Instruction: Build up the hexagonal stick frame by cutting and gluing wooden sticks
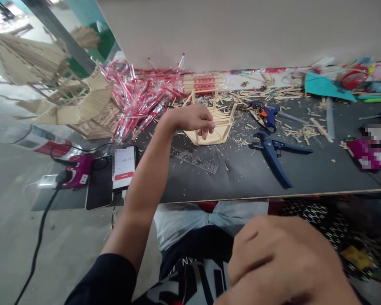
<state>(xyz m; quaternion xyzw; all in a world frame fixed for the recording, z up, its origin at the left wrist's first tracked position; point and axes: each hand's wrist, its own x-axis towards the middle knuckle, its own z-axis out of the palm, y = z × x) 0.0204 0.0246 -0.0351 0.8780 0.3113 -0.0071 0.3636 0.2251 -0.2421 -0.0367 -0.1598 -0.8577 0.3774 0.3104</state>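
Observation:
My left hand (200, 120) hangs palm-down over a small hexagonal frame of wooden sticks (220, 133), its fingers loosely bent and a little apart. No object shows between them; whether a fingertip touches the frame I cannot tell. Short posts rise from the frame's corners, and the hand and wrist cover part of its left side. Close to the camera, my right hand (282, 258) is blurred and closed, and its fingers hide whatever may be inside. A clear plastic ruler (195, 161) lies just in front of the frame.
Blue cutters (273, 156) and a blue glue gun (268, 115) lie to the right among scattered stick offcuts. Red-and-clear wrappers (139, 97) are heaped behind. At left are a phone (123, 167), a purple power strip (78, 171) and a larger stick model (92, 97).

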